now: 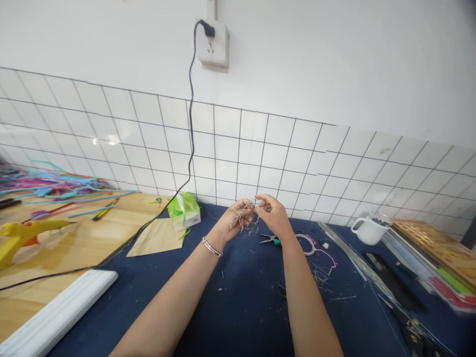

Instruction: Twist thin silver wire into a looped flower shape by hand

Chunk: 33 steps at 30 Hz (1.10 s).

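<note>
A tangle of thin silvery wire (250, 227), bent into loops, is held up between both hands above the dark blue table cover. My left hand (236, 219), with a silver bangle at its wrist, has its fingers closed round the looped part. At the wire's upper right, my right hand (272, 213) pinches it with thumb and fingertips. The exact grip points are too small to make out. Below the right hand lies a pair of pliers (270, 240), partly covered by the right forearm.
Right of my forearm are a ring with pink wire (307, 245), loose wire pieces (322, 277) and a long wire bundle (344, 248). A white mug (372, 229) stands near stacked books (439, 253). To the left are a tissue pack (184, 210), a yellow glue gun (29, 235) and a black cord (191, 99).
</note>
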Tool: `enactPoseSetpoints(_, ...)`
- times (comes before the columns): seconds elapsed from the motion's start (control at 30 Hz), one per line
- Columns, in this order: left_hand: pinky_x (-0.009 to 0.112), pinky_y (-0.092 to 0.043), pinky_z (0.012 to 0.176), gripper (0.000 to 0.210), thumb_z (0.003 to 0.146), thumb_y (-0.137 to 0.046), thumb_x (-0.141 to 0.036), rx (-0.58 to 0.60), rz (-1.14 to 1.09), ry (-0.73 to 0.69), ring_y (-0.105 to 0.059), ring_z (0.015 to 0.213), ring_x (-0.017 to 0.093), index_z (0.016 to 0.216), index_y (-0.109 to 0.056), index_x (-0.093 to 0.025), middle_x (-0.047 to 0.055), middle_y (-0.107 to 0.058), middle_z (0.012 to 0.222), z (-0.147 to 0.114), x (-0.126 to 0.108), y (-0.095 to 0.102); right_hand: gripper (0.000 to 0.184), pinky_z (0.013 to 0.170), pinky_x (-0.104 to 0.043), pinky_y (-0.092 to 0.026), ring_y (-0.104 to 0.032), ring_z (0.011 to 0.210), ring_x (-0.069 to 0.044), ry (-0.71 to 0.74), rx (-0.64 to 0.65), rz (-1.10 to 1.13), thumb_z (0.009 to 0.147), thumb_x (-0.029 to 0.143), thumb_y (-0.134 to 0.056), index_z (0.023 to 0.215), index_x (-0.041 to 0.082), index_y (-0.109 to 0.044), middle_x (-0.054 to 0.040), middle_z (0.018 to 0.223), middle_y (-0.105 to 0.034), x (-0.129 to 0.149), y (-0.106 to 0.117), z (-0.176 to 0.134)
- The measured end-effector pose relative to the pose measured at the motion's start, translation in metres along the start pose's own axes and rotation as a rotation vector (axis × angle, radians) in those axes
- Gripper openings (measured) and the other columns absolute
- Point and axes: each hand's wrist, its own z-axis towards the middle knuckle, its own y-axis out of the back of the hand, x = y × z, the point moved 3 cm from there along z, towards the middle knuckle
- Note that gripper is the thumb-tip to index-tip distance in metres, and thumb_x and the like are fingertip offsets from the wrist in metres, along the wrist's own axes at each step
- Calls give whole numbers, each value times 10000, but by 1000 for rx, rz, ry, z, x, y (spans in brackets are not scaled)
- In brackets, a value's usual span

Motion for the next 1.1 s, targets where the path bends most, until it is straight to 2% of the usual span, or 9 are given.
enactPoseSetpoints(0.23, 166, -379, 427, 175, 689, -672, -189, -18, 9, 20, -538, 507, 76, 795, -540, -143, -5, -554, 684, 2, 3, 4, 180, 659, -257, -435, -515, 698, -134, 28, 14, 2, 703, 194, -485, 837, 194, -606, -2, 785, -574, 3, 5, -1)
enactPoseSetpoints(0.43, 155, -366, 397, 201, 687, -685, -190, -32, 21, 50, -542, 498, 77, 820, -544, -140, -2, -555, 684, 3, 6, 7, 247, 661, -253, -438, -527, 705, -132, 24, 5, 8, 712, 192, -491, 935, 209, -593, 1, 799, -573, 2, 3, -1)
enactPoseSetpoints(0.6, 154, -367, 396, 192, 692, -683, -196, -30, 24, 67, -544, 498, 76, 808, -540, -142, -2, -558, 698, 2, 4, 5, 146, 627, -246, -431, -529, 657, -129, 15, 16, 7, 706, 216, -520, 807, 197, -623, 4, 744, -593, 1, 0, -1)
enactPoseSetpoints(0.8, 166, -379, 408, 183, 685, -677, -188, -22, 25, 81, -565, 540, 102, 805, -548, -135, 21, -566, 720, 1, 2, 5, 186, 609, -248, -433, -535, 651, -137, -17, -56, 9, 757, 300, -498, 853, 189, -613, -1, 726, -602, -3, 6, -1)
enactPoseSetpoints(1.1, 165, -389, 429, 161, 655, -673, -164, -111, 5, 42, -549, 541, 87, 762, -555, -137, 7, -561, 684, 4, -1, 13, 157, 676, -280, -436, -524, 689, -152, -3, -109, -33, 728, 258, -506, 819, 193, -617, -13, 763, -595, -3, 8, 0)
